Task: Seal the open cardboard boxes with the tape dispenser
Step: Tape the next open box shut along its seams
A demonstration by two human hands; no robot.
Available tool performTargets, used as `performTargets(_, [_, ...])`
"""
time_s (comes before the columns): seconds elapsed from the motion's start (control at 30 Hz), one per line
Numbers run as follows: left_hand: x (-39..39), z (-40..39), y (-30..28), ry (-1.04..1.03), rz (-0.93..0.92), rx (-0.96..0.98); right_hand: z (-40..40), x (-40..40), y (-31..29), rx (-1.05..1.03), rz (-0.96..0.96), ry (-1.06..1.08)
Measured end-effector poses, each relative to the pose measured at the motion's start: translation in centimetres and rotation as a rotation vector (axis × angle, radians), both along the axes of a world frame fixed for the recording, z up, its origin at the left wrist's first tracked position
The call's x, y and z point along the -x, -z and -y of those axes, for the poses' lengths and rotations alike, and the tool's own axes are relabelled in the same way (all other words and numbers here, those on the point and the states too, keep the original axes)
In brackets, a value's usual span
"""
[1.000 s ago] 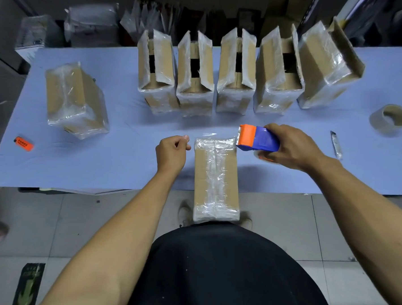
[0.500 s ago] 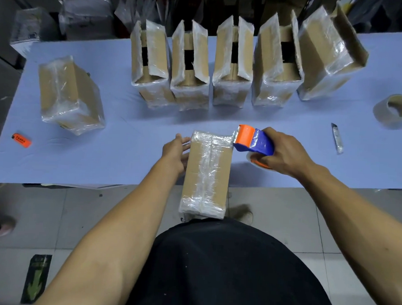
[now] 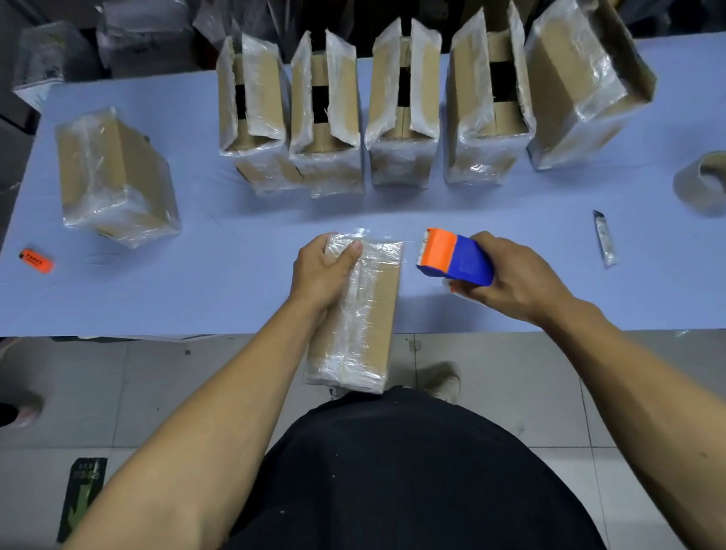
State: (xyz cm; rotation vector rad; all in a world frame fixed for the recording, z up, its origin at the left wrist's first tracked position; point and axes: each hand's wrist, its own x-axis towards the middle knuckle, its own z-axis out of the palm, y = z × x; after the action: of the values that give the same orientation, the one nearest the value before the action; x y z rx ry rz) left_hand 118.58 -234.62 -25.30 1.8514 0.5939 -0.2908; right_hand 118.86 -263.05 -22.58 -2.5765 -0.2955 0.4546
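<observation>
Where the pale blue desk (image 3: 184, 290) begins at the left, a small orange lighter (image 3: 36, 260) lies near a taped box (image 3: 114, 175) resting on its own. Behind, a row of open boxes (image 3: 361, 110) stands with flaps raised. At the near edge, the left hand (image 3: 321, 268) grips the far end of a taped-over box (image 3: 361, 312), thumb on top, fingers (image 3: 333, 248) curled around its corner. Just right, apart from that box, the right hand (image 3: 508, 278) clasps the orange-and-blue tape dispenser (image 3: 452, 258). Farther right lie a utility knife (image 3: 605, 237) and a tape roll (image 3: 715, 184).
</observation>
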Motion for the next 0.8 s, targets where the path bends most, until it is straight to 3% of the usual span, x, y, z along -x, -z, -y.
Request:
performTargets(0.17, [0.1,0.2,-0.4,-0.015,0.018,0.043,1.8,-0.1,-0.4,0.254,-0.002,0.014])
performTargets(0.37, [0.1,0.7,-1.1,-0.046,0.008,0.000,-6.9,-1.1,-1.4,0.578,0.141,-0.016])
performTargets(0.5, [0.2,1.0,-1.4,-0.044,0.019,-0.020,-10.3,-2.3,-2.2,0.757,0.119,-0.090])
performTargets(0.8, [1.4,-0.4,-0.8,-0.054,0.050,0.189,-7.5,-0.3,2.7,0.582,-0.028,0.116])
